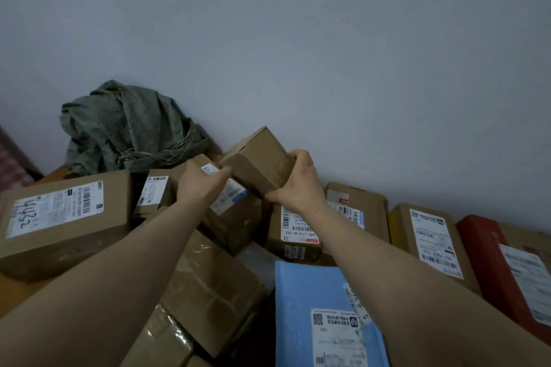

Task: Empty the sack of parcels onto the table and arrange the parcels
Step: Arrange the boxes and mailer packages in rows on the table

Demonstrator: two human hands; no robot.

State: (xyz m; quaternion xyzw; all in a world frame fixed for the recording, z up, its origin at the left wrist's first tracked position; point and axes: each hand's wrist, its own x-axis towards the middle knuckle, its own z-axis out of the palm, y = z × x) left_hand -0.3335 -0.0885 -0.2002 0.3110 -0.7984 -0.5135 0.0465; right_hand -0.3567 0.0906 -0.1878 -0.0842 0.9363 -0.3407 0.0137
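Observation:
A small brown cardboard box [258, 158] is tilted up above the pile near the wall. My right hand [299, 182] grips its right end. My left hand [201, 182] presses against its left corner. The crumpled green sack [128, 131] lies slumped against the wall at the back left, apart from my hands. Several brown parcels lie on the table around my arms: a large labelled box [64, 217] on the left, a taped box [208, 286] under my left forearm, a labelled box [298, 235] beneath my right wrist.
A blue padded mailer [316, 316] lies at the front centre. A brown box [429, 244] and a red box [504, 268] stand along the wall at right. The bare wooden table edge [18, 292] shows at the lower left. The wall [298, 39] is close behind.

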